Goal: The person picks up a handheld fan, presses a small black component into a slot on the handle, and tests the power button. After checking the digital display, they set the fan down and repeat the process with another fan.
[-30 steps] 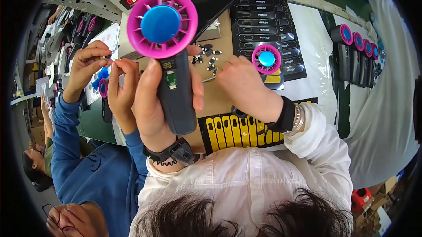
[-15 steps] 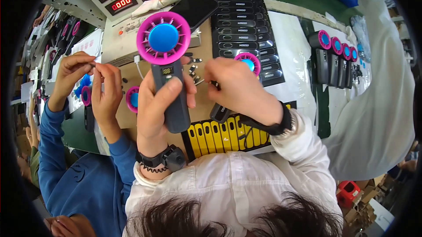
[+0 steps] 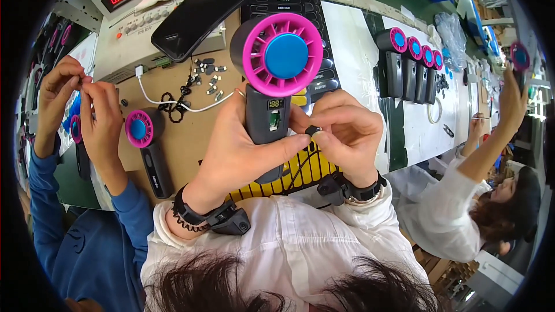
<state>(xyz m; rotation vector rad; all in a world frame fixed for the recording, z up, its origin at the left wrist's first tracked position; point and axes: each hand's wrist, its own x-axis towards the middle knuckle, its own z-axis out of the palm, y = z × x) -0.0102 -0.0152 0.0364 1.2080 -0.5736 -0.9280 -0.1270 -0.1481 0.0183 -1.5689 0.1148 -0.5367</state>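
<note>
My left hand (image 3: 228, 141) is closed round the dark grey handle of a handheld fan (image 3: 283, 56) with a pink grille and blue hub, held upright over the bench. Below the small display on the handle, a slot shows a bit of green circuit board (image 3: 274, 120). My left thumb stretches across the handle's lower part. Beside the handle, my right hand (image 3: 354, 130) pinches a small black part (image 3: 313, 131) between thumb and fingertips; its exact kind is too small to tell. Another pink and blue fan (image 3: 153, 164) lies left of my left hand.
Small black and metal pieces (image 3: 211, 75), a white cable (image 3: 173, 104) and a phone (image 3: 199, 17) lie ahead, near a box with red digits (image 3: 133, 23). A yellow slotted tray (image 3: 300, 170) sits below my hands. Fans (image 3: 407, 75) line the right. Co-workers' hands (image 3: 101, 109) are at left, another's (image 3: 511, 104) at right.
My right hand has come to the fan's handle and now shows a small black part in its pinch. The held fan appears further right. At right, a co-worker's raised fan has come into view.
</note>
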